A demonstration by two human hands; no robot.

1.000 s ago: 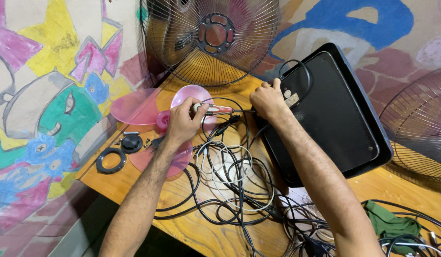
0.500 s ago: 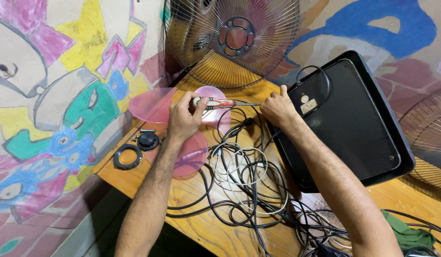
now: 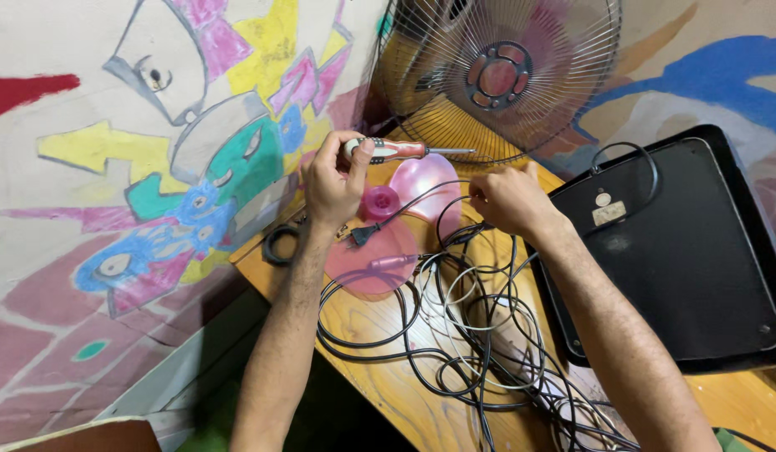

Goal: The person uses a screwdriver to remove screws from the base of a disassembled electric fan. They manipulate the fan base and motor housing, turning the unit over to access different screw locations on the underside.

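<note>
My left hand (image 3: 333,177) grips a screwdriver (image 3: 404,151) with a red and white handle, held level above the table, its shaft pointing right toward the fan. My right hand (image 3: 509,198) is closed on a black cable (image 3: 442,219) from the tangle of black and white wires (image 3: 455,335) on the wooden table (image 3: 388,385). Between the hands lie translucent pink fan blades (image 3: 425,180) and a pink hub (image 3: 379,202). A black plug (image 3: 358,235) lies over a pink blade below my left hand.
A wire fan guard with a pink centre (image 3: 496,79) stands at the back. A large black flat appliance (image 3: 672,251) lies bottom-up on the right. A black ring (image 3: 279,244) sits at the table's left edge. A painted wall (image 3: 153,167) runs along the left.
My left hand has lifted the screwdriver up off the pink blades. My right hand has moved from the black appliance's corner to the cables. The view has shifted, so the scene sits lower right.
</note>
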